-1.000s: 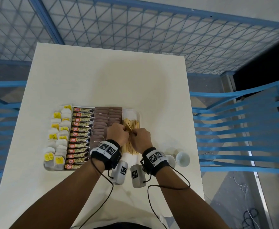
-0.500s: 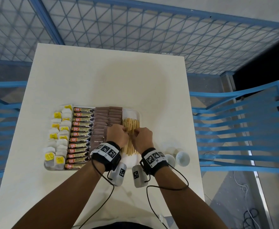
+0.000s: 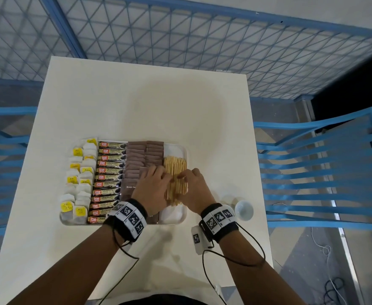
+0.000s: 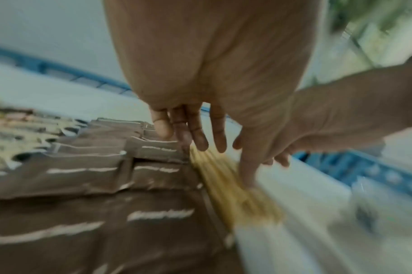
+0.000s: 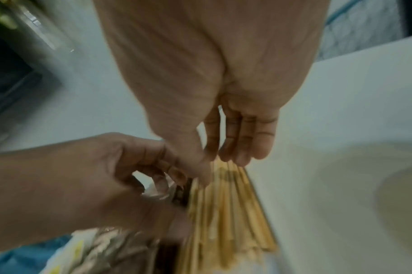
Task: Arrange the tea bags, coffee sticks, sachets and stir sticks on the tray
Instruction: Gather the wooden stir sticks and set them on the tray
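A white tray (image 3: 174, 216) holds rows of tea bags (image 3: 79, 183), coffee sticks (image 3: 109, 170), brown sachets (image 3: 136, 159) and, at its right end, a pile of wooden stir sticks (image 3: 175, 166). My left hand (image 3: 165, 177) lies at the pile's left edge, over the sachets (image 4: 83, 172), with fingers (image 4: 200, 137) extended and the thumb pressing the sticks (image 4: 235, 200). My right hand (image 3: 185, 176) rests on the pile's right side, its straight fingers (image 5: 235, 148) touching the sticks (image 5: 228, 213). Both hands hide the pile's middle.
Two small white cups (image 3: 244, 209) stand on the table (image 3: 147, 106) right of the tray, near its edge. Blue slatted chairs (image 3: 323, 172) flank the table, and a blue mesh fence (image 3: 202, 40) runs behind it.
A few sticks that lay skewed at the pile's far end now lie parallel with the others. Both hands have stayed at the pile, shifting only slightly.
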A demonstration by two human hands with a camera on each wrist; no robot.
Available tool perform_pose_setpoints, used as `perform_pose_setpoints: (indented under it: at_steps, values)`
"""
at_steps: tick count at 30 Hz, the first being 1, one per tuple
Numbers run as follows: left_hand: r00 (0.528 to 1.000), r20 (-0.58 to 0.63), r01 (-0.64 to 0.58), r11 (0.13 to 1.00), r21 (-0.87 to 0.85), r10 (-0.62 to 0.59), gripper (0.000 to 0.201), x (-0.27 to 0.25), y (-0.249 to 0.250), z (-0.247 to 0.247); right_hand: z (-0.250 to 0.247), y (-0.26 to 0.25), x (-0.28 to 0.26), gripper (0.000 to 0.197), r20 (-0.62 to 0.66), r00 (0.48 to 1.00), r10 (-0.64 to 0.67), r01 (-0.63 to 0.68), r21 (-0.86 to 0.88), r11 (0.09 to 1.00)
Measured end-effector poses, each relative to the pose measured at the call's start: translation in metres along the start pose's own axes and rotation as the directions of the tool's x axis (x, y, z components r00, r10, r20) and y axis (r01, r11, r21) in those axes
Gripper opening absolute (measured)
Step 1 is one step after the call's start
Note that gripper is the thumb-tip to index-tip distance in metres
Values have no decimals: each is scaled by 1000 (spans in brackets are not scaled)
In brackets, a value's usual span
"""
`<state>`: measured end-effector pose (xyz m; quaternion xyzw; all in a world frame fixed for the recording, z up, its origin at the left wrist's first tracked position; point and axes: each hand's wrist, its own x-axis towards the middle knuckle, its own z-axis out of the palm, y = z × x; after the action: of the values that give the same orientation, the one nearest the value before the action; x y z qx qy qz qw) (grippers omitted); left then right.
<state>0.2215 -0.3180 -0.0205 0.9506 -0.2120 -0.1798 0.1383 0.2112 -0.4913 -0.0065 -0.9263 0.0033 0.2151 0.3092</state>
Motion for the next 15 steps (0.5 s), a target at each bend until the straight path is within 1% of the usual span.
perform_pose_setpoints:
  at_steps: [1,2,4,5,8,9,12,15]
  values:
    - [1000,6,-22,998,56,22,66,-3,-1,3,1,0,-4,65,40,996,-79,82,-88,993]
    - [999,-1,-44,994,98,44,68,-4,0,5,3,0,-6,76,78,990,-116,127,-150,981]
    - [998,-11,-63,987,148,65,64,-6,1,10,11,4,-6,87,87,990,-112,127,-195,972]
    - [998,-12,-62,986,154,64,62,-6,2,11,16,7,-4,87,82,991,-110,125,-213,969]
    - [998,-18,-53,987,151,57,53,-6,3,13,25,12,1,72,73,991,-110,124,-214,969]
    - [998,-27,-56,988,146,61,52,-7,2,13,25,12,2,71,77,991,-113,127,-207,970]
    - [993,-62,-86,987,137,96,59,-10,-1,14,23,13,0,79,53,990,-134,143,-236,961]
    - [992,-82,-86,987,137,98,66,-10,-5,14,22,15,-2,86,21,987,-160,160,-263,951]
